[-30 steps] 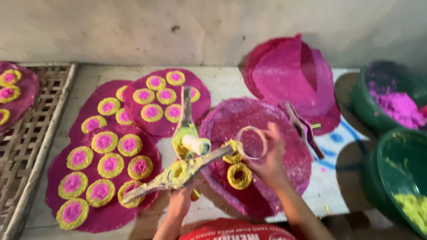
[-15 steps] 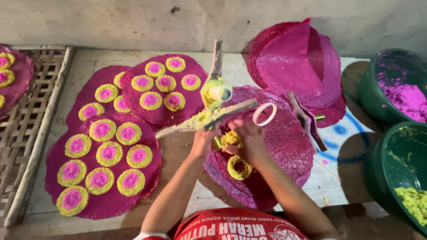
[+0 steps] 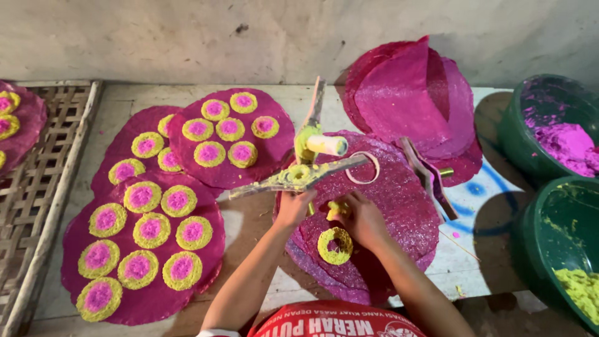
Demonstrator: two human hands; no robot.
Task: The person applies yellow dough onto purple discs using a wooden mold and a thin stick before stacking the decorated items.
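Note:
My left hand [image 3: 293, 209] grips the underside of a yellow-smeared wooden press [image 3: 299, 176] with a white roller [image 3: 327, 145], held over a round magenta sheet [image 3: 399, 206]. My right hand [image 3: 365, 219] pinches a lump of yellow dough [image 3: 337, 210] just under the press. A yellow dough ring [image 3: 335, 246] lies on the sheet below both hands. A thin pale ring mould [image 3: 364, 167] rests on the sheet beyond the press.
Magenta sheets carrying several yellow-and-pink discs [image 3: 146, 231] lie to the left, beside a woven bamboo rack [image 3: 43, 162]. Plain magenta sheets [image 3: 405, 93] are stacked at the back. Green bowls hold pink powder [image 3: 564, 140] and yellow dough [image 3: 577, 290] on the right.
My right hand has left the ring mould lying on the sheet and come down to the yellow dough under the press. My left hand stays on the press.

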